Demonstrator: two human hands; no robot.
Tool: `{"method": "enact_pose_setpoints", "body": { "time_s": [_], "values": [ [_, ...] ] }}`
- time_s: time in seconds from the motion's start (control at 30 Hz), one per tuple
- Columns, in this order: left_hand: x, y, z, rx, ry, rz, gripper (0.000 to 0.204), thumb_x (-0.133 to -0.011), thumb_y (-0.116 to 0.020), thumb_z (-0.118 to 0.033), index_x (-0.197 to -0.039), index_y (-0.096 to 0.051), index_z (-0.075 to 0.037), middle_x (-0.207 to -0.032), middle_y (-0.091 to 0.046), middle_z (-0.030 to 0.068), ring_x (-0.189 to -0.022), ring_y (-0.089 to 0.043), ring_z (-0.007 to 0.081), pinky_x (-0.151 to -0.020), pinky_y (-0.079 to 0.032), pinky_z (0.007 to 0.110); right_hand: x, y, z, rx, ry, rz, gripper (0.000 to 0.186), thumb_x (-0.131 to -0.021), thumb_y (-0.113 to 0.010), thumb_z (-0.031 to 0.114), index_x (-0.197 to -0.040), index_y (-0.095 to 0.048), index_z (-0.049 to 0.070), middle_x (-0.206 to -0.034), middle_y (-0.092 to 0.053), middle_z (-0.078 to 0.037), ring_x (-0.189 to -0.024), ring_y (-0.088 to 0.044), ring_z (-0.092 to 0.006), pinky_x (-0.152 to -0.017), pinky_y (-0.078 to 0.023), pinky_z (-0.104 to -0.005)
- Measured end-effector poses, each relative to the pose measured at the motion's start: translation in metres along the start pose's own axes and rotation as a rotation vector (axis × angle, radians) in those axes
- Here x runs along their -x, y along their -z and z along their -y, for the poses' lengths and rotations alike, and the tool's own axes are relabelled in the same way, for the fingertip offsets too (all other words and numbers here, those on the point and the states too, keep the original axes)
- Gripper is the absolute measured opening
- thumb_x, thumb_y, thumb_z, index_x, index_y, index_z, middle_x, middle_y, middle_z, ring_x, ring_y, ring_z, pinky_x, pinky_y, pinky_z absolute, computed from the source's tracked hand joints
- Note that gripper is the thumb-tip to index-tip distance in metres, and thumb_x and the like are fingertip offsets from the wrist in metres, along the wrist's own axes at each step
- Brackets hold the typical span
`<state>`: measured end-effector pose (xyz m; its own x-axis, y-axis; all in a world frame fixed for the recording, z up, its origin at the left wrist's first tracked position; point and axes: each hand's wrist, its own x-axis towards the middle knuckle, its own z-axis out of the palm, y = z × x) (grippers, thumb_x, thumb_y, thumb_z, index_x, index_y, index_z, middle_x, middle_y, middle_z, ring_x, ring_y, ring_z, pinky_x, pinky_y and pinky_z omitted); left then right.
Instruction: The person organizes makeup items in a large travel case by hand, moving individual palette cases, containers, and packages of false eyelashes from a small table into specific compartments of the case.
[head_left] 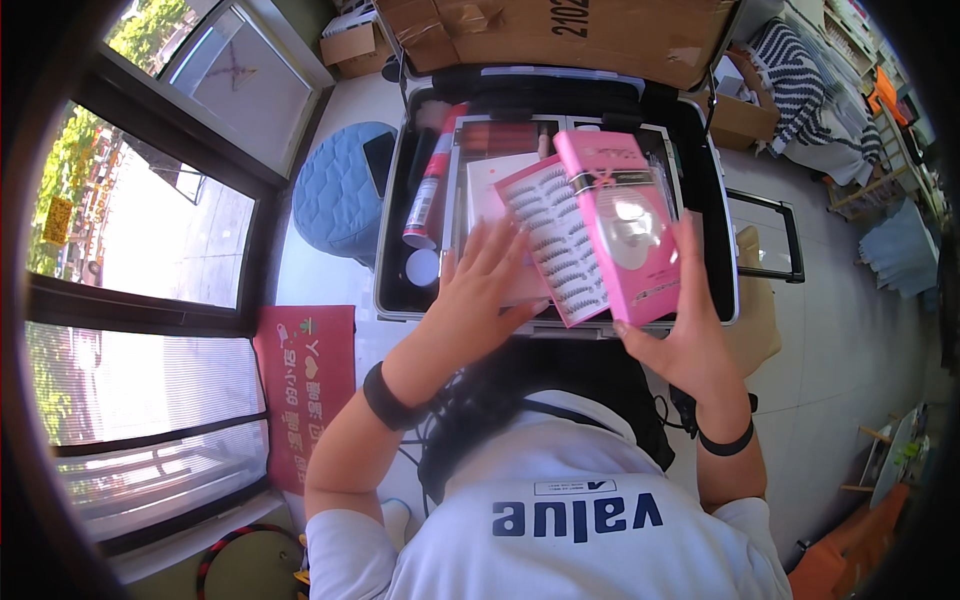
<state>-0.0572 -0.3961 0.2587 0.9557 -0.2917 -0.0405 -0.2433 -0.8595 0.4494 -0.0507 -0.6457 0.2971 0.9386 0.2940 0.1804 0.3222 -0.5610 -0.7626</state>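
observed right hand (690, 335) closed around a windowed pink box (625, 215), with thumb at its lower left corner and fingers along its right side. located pink box tilted, above the open case (712, 205), overlapping a lash card (560, 245) filled with dark rows. cannot tell of any grip by right hand on lash card. noted left hand (480, 285) slightly blurred, with fingers loosely spread, near lash card and over a pale flat box (490, 185); saw nothing grasped, cannot tell contact. recorded a red-and-white can (428, 195) and a round white disc (423, 267) inside the case, left side. logged a blue quilted stool (335, 190) just beside the case
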Motion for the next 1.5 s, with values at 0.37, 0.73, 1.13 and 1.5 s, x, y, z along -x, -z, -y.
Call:
{"method": "enact_pose_setpoints", "body": {
  "time_s": [0.37, 0.73, 1.13, 1.5],
  "values": [
    [0.002, -0.013, 0.001, -0.044, -0.050, -0.093, 0.092, -0.072, -0.075, -0.029, -0.142, -0.022, 0.001, -0.147, -0.020, 0.0241, -0.138, -0.016, 0.0408, -0.103, -0.023, 0.060, -0.007, -0.034, 0.018, 0.209, 0.145, 0.126, 0.100, -0.066, -0.074, 0.022, -0.142, -0.014, -0.002, -0.137, -0.026, -0.031, -0.125, -0.033, -0.0466, -0.103, -0.031, -0.0476],
    [0.004, -0.009, -0.002, -0.062, -0.059, -0.090, 0.092, -0.072, -0.074, -0.031, -0.139, -0.023, 0.006, -0.147, -0.019, 0.0249, -0.137, -0.015, 0.0417, -0.103, -0.024, 0.060, -0.008, -0.045, 0.015, 0.333, 0.133, 0.140, 0.101, -0.065, -0.075, 0.025, -0.143, -0.016, 0.001, -0.138, -0.027, -0.030, -0.125, -0.034, -0.0468, -0.101, -0.033, -0.0502],
    [-0.061, 0.022, 0.037, 0.277, -0.010, -0.352, 0.049, -0.089, -0.058, -0.015, -0.131, -0.040, 0.003, -0.121, -0.052, 0.0224, -0.111, -0.053, 0.0290, -0.091, -0.042, 0.031, -0.009, -0.039, 0.025, 0.413, 0.097, 0.150, 0.101, -0.064, -0.075, 0.029, -0.143, -0.018, 0.002, -0.137, -0.029, -0.030, -0.123, -0.036, -0.0453, -0.098, -0.035, -0.0516],
    [-0.111, 0.016, 0.054, 0.194, 0.126, -0.167, 0.034, -0.084, -0.060, -0.027, -0.096, -0.064, 0.004, -0.086, -0.064, 0.0242, -0.077, -0.064, 0.0363, -0.067, -0.051, 0.039, -0.007, -0.048, 0.023, 0.364, 0.095, 0.183, 0.102, -0.062, -0.078, 0.027, -0.143, -0.020, 0.004, -0.141, -0.025, -0.027, -0.128, -0.031, -0.0439, -0.104, -0.030, -0.0492]
  ]
}}
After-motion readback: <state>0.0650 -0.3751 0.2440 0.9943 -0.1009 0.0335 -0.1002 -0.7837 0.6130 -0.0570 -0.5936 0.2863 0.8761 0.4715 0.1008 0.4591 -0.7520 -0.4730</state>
